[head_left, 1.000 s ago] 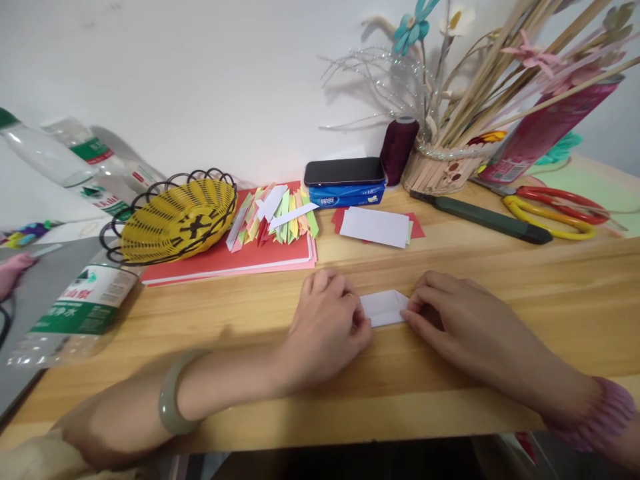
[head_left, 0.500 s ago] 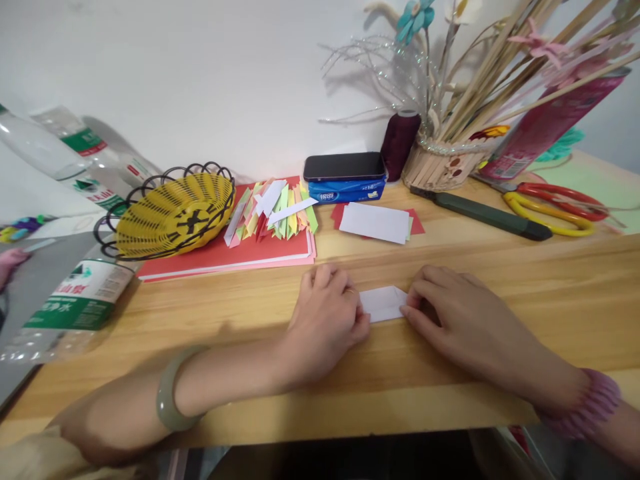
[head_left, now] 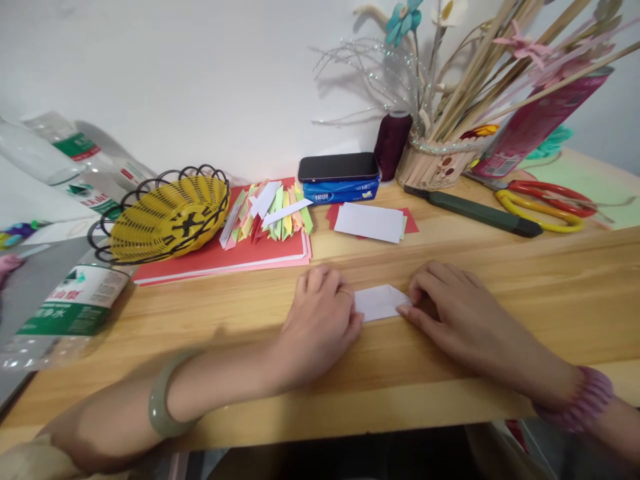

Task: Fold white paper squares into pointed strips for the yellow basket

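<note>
A small white piece of folded paper (head_left: pixel 379 303) lies on the wooden table between my hands, its right end slanting to a point. My left hand (head_left: pixel 323 320) is closed with the thumb and curled fingers on the paper's left end. At the pointed right end, my right hand (head_left: pixel 453 320) pinches the paper between thumb and index finger. Behind the paper lies a small stack of cut paper slips (head_left: pixel 370 222), white on top with red and green beneath. Many folded coloured paper pieces (head_left: pixel 270 210) are heaped on red sheets (head_left: pixel 215 261) to the left.
A yellow basket (head_left: pixel 170 220) and plastic bottles (head_left: pixel 75 300) stand left. At the back are a phone (head_left: pixel 339 167) on a blue packet (head_left: pixel 340 192), a dark thread spool (head_left: pixel 393 143) and a stick holder (head_left: pixel 430 165). A dark green cutter (head_left: pixel 485 212) and scissors (head_left: pixel 543 210) lie right.
The slanted fold at the paper's right end shows larger now, and my right thumb has shifted slightly along its lower edge. My left hand still holds the left end. The view has shifted slightly.
</note>
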Available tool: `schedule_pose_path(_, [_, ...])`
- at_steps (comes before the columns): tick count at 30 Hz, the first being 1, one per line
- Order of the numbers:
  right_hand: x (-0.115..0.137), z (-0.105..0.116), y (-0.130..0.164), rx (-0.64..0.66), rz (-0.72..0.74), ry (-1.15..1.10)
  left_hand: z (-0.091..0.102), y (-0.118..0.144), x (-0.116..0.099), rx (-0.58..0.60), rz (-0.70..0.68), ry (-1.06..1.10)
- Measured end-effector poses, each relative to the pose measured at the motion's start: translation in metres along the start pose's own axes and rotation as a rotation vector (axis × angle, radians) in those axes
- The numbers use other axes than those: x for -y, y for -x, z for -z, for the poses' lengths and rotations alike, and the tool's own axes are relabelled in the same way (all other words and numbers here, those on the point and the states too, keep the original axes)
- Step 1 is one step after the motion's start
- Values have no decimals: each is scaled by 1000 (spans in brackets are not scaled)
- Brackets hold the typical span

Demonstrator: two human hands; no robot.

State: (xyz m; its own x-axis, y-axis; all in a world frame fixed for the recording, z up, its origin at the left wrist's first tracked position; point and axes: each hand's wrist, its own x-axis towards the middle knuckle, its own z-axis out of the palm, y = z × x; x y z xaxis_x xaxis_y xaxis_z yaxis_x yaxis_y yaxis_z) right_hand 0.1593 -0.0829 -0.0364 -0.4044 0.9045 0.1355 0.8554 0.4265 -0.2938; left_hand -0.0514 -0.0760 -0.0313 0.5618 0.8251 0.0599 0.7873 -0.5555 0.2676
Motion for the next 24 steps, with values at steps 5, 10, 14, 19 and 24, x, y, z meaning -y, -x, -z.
schedule_pose_path(5, [-2,1,-2,33,-40,-144,1,4,2,-37,-8,156])
schedule_pose_path(10, [-5,2,-4,74,-62,-215,0,4,4,-49,-71,151])
schedule_pose_path(14, [-6,3,-4,89,-75,-239,-5,2,6,-45,-92,45])
schedule_pose_path(19, [-5,3,-4,63,-74,-253,-7,12,6,-191,-340,-300])
schedule_pose_path(24, [-3,4,-3,78,-68,-239,0,25,0,-244,-460,-527])
